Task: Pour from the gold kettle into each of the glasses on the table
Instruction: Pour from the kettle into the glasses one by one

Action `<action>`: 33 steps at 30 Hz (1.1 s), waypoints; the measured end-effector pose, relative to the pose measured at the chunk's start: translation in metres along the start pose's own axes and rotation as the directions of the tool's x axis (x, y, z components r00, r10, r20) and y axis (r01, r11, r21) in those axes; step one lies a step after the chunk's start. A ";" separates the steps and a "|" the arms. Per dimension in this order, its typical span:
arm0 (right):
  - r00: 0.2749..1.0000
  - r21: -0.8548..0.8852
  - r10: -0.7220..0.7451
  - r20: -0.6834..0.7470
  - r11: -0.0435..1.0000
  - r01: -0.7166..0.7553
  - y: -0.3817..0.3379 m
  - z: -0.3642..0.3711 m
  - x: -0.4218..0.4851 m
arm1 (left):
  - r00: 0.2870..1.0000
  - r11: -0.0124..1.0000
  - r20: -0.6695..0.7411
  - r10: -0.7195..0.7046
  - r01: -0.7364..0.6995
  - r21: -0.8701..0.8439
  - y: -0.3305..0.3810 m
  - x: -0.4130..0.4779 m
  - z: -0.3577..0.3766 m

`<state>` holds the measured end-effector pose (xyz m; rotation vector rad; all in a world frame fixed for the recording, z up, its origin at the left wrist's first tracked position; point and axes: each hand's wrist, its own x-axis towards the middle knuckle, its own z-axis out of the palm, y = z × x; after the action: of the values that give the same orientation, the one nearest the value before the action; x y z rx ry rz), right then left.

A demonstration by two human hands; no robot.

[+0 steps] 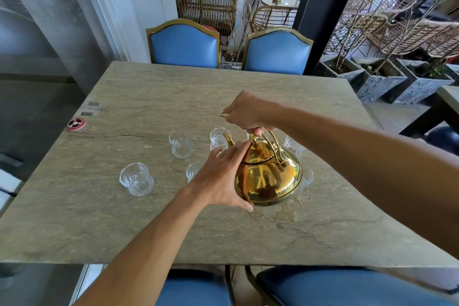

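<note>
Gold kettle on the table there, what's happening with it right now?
A person grips the handle of the kettle from above with the right hand. The left hand rests straight fingers against the lid and body to steady it. The spout sits right by one glass. Other glasses stand around on the table. No stream is visible.
</note>
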<state>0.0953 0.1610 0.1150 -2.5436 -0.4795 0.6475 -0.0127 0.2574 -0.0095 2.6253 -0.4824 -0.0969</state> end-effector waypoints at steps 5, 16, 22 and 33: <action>0.998 -0.049 -0.032 0.046 0.998 0.034 -0.005 0.012 -0.017 | 1.000 0.998 -0.006 0.018 -0.018 -0.063 0.001 -0.020 0.016; 0.993 -0.164 -0.022 0.113 0.986 0.040 -0.028 0.039 -0.029 | 0.998 0.981 -0.060 -0.005 -0.007 -0.195 0.006 -0.056 0.028; 0.987 -0.283 0.001 0.163 0.958 0.046 -0.047 0.046 -0.032 | 0.996 0.970 -0.086 -0.024 0.002 -0.242 0.008 -0.070 0.025; 0.963 -0.369 0.107 0.249 0.930 -0.008 -0.061 0.054 -0.024 | 0.995 0.946 -0.101 -0.021 -0.013 -0.324 0.007 -0.079 0.021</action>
<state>0.0340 0.2203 0.1131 -2.8400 -0.6724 1.0129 -0.0918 0.2700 -0.0260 2.2949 -0.3890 -0.0378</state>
